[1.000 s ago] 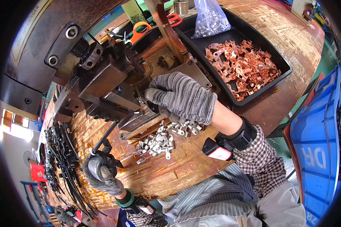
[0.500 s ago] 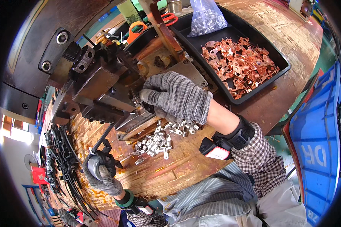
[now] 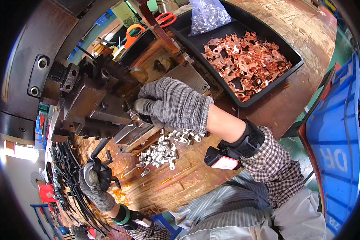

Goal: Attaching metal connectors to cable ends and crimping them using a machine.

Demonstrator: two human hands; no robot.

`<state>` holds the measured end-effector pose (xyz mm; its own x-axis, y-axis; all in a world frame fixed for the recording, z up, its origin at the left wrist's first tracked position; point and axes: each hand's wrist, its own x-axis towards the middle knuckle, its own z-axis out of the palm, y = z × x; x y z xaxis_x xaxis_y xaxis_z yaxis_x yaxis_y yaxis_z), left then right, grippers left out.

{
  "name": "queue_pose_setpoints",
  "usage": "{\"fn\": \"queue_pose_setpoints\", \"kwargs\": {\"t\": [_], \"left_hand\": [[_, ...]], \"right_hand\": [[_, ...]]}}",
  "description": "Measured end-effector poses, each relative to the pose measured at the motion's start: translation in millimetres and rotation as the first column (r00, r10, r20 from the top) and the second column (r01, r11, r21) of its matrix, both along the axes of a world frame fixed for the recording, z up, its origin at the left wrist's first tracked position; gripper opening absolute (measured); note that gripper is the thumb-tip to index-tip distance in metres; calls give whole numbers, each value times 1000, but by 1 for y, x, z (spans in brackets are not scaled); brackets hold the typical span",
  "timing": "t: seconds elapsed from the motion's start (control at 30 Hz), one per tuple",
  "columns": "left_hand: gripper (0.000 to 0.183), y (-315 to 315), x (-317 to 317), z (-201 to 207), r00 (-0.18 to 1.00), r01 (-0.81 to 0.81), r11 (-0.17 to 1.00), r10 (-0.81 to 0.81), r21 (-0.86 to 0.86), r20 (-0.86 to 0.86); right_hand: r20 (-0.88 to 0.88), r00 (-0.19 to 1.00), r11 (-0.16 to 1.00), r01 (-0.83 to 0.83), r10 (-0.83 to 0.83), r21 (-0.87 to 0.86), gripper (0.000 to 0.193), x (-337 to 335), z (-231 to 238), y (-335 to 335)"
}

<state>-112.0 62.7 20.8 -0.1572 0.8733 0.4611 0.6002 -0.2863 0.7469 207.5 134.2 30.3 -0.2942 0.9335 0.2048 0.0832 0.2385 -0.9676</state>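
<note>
My right hand (image 3: 174, 103), in a grey striped knit glove, is closed at the dark metal press tooling (image 3: 92, 100). A small shiny metal piece (image 3: 136, 119) shows beside its thumb tip; the other fingertips are hidden. My left hand (image 3: 95, 187), also gloved, is wrapped round a black cable (image 3: 99, 148) with black plastic prongs near the grip. The cable slants up toward the underside of the tooling, where its end is hidden. Loose silver cable lugs (image 3: 160, 154) lie in a pile on the wooden bench (image 3: 176, 190), just below my right hand.
A black tray (image 3: 244, 105) holds copper lugs (image 3: 248, 64) and a plastic bag of silver pieces (image 3: 209, 18). Black cables (image 3: 70, 172) hang in a bundle at the left. Orange-handled scissors (image 3: 134, 35) stand behind the press. A blue crate (image 3: 336, 132) is at the right.
The whole view has shifted slightly, with the press and both hands now further left in it. The right hand stays at the tooling, and the left keeps its grip on the cable.
</note>
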Motion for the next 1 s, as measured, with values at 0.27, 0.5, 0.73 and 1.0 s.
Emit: {"fn": "queue_pose_setpoints", "kwargs": {"t": [0.27,0.5,0.73,1.0], "left_hand": [[36,0,0,21,992,37,981,-13,-193,122],[35,-1,1,28,995,44,982,-27,-186,93],[35,-3,5,32,1000,-5,992,6,-127,3],[40,-1,16,35,1000,25,992,-23,-121,18]], "right_hand": [[39,999,1000,13,-14,27,22,2,1,2],[67,997,999,27,-30,41,22,0,-1,3],[82,995,995,47,-54,92,26,-2,-3,3],[132,989,994,56,-68,92,27,0,0,2]]}}
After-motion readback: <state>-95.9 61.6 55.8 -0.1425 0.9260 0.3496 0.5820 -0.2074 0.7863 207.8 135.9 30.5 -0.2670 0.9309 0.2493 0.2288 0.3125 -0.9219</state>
